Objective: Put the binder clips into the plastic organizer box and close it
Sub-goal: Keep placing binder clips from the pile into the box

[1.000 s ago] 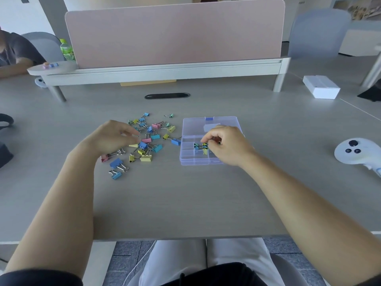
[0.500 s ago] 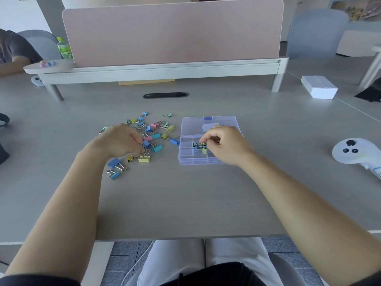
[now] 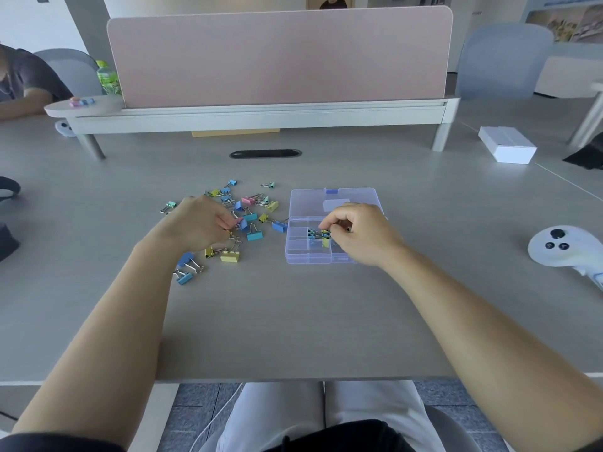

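Head view: left hand (image 3: 199, 223) pinches pink metal binder clip (image 3: 240, 220) in pastel clip pile (image 3: 254, 235); right hand (image 3: 359, 234) curled over clear plastic organizer box (image 3: 310, 203), grasp unclear. Risk: tangled neighbours drag along, scatter.

My feed is bright and evenly lit. The light is soft and diffuse, and I cannot place its source. The bench (image 3: 293, 321) shows no glare. Faint, blurry shadows sit beneath the left hand (image 3: 195, 223), the right hand (image 3: 362, 236) and both forearms. The wide lens bows the divider panel (image 3: 280, 57) and stretches the corners. The binder clips (image 3: 254, 235) look soft, their fine detail smeared, and the far room is washed out.
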A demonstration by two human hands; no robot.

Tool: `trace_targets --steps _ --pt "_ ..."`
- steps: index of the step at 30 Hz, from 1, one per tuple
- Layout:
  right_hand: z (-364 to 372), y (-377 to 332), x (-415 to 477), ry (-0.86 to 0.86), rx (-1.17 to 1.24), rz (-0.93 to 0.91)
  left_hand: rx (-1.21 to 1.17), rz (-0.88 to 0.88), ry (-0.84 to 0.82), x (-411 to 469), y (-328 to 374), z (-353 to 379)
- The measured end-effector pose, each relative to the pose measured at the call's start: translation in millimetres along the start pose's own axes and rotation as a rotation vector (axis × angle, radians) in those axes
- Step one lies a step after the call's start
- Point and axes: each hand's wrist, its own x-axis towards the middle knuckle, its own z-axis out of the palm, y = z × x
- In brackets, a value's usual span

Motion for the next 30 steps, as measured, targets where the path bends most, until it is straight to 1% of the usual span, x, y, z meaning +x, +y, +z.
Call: trace_targets --steps 8,15,19,30 --pt "0 1 0 0.007 0.008 -0.005 -0.018 0.021 0.014 0 1 0" --pt "0 1 1 0.003 0.022 -0.001 -0.074 -0.020 -0.110 -8 10 -2" --pt "1 2 1 0.006 0.017 -0.004 -0.118 -0.037 -0.073 -7 8 -1" --pt "1 2 1 0.005 0.013 -0.008 -0.106 -0.028 -0.011 -2 6 5"
